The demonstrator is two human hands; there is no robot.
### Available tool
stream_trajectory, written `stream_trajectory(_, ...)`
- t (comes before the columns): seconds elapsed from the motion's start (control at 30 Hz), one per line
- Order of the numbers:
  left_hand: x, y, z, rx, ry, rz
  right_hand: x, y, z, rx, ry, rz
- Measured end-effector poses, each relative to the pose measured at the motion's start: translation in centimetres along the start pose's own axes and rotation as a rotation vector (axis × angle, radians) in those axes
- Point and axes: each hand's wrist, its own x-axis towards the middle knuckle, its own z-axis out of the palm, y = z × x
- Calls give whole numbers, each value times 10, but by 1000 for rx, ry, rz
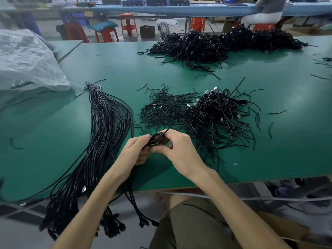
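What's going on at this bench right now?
A person holds one black cable, wound into a small coil, over the green table. The left hand grips the coil and the right hand pinches it from the other side. A tied bundle of straight cables lies to the left and hangs over the near edge. Beyond the hands lie thin ties and a pile of coiled cables. A bigger heap lies at the far side.

The left forearm (pixel 97 194) comes in from 7 o'clock and the right forearm (pixel 226 200) from 5 o'clock, both bare, meeting near centre. The left hand (pixel 133 152) and right hand (pixel 180 155) touch, backs up, with fingers curled. Both pinch one coil (pixel 157 140) at their 12 o'clock tips.
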Motion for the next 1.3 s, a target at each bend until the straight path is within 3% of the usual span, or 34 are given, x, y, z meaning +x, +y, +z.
stream_trajectory(0.3,-1,2,1,11,45,5,-6,0,-2,216,-79,100)
stream_trajectory(0.5,-3,3,3,45,54,18,-8,-1,3,92,-79,63)
stream_trajectory(0.83,1,-1,-1,11,70,13,-19,-10,21,286,25,60)
stream_trajectory(1.17,2,0,1,-2,177,10,-15,-20,41,248,214,10)
stream_trajectory(1.3,-5,12,0,203,87,97,-10,-14,29,46,185,-32)
